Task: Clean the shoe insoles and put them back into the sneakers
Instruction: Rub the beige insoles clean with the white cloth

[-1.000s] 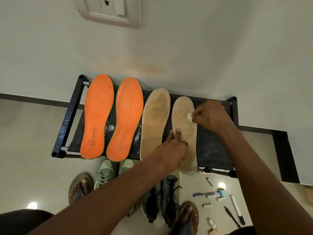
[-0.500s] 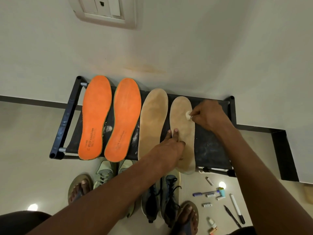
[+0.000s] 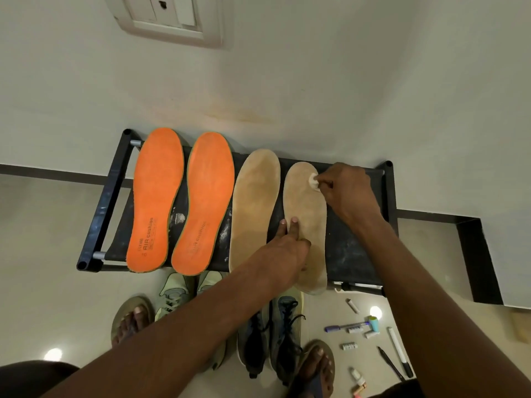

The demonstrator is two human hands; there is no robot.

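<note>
Low black rack (image 3: 356, 248), dark fabric top, scuffed white in patches, stands against the wall. Four insoles lie on it side by side, heels overhanging the near edge: two orange insoles (image 3: 156, 202) toward the left end, two tan insoles (image 3: 254, 205) right of them. Right end bare fabric.

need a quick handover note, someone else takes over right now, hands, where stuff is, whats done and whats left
Left hand: straight fingers press the right-most tan insole onto the black rack.
Right hand: pinches a small white wad, on that insole's toe end.
Other tan insole and two orange insoles lie alongside on the rack.
Pale green sneakers and dark sneakers stand on the floor below.
Done: insoles out. Left: finish wiping, refit all four.
</note>
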